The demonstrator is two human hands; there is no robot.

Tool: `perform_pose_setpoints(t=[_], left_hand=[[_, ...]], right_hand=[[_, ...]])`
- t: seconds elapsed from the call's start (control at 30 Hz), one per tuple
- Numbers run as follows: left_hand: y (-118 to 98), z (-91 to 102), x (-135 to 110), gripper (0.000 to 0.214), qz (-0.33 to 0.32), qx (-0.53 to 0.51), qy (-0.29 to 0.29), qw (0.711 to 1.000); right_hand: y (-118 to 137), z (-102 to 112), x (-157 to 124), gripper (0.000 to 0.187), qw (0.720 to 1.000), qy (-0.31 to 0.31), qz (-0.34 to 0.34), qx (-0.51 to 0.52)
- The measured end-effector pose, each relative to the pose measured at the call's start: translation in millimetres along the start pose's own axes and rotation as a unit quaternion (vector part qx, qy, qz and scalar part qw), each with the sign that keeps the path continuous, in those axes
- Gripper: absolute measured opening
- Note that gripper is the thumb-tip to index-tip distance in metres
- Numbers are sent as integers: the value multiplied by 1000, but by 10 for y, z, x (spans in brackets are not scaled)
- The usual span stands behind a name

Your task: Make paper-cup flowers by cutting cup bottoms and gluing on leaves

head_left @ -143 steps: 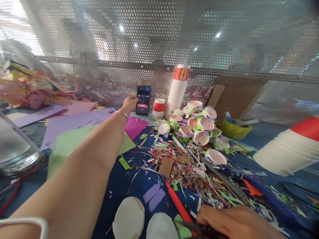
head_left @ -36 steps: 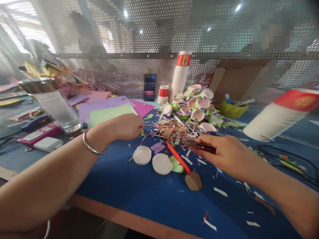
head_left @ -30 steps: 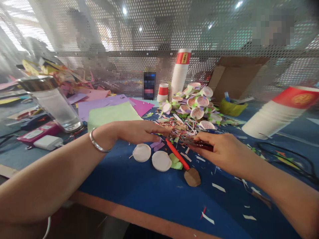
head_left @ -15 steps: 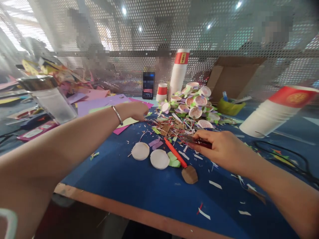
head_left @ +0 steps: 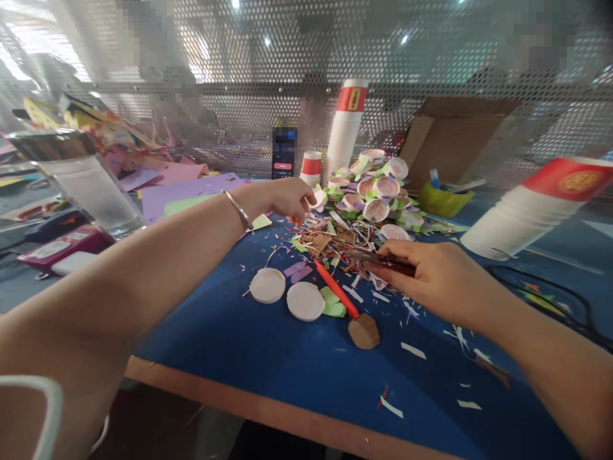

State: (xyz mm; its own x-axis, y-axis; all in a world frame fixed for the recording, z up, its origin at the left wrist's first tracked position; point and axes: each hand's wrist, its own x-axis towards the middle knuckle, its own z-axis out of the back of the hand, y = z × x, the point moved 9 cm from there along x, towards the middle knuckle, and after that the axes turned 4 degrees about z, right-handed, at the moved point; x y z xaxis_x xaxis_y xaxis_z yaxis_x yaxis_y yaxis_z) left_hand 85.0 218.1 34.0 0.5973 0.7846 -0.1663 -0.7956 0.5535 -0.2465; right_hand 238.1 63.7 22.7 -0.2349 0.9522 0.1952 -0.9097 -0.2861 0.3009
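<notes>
My left hand reaches over the back left of a scrap pile, beside the heap of cut paper-cup bottoms. Its fingers are bent downward and slightly apart, with nothing visible in them. My right hand is closed around what looks like pliers, with dark red handles and dark jaws pointing left over the scraps. In front of the pile lie a white disc with a thin wire, a plain white disc, green paper pieces, purple strips, an orange-red pen-like stick and a brown cardboard piece.
Paper-cup stacks stand behind the heap, and another stack leans at right. A phone is propped at the back. A clear jar, purple paper, a yellow-green bowl and a black cable surround the area.
My left hand has moved right and slightly up, from beside the coloured paper to over the scraps near the cup bottoms. My right hand still holds the pliers. The view has shifted slightly.
</notes>
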Motion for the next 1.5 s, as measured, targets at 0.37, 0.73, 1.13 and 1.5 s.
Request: perform_pose_setpoints(t=[0.37,0.73,1.13,1.5], left_hand=[[-295,-382,-454,32,-86,-49,164,982],[-13,-117,-645,21,-19,128,125,984],[-53,-74,-471,40,-5,44,-66,997],[-436,-78,-1144,22,-43,93,-99,990]], right_hand=[[40,77,17,36,999,-34,11,-17],[2,102,14,37,999,-37,12,-12],[6,71,-4,34,1000,-25,3,-8],[58,-134,-36,31,991,97,-16,-93]])
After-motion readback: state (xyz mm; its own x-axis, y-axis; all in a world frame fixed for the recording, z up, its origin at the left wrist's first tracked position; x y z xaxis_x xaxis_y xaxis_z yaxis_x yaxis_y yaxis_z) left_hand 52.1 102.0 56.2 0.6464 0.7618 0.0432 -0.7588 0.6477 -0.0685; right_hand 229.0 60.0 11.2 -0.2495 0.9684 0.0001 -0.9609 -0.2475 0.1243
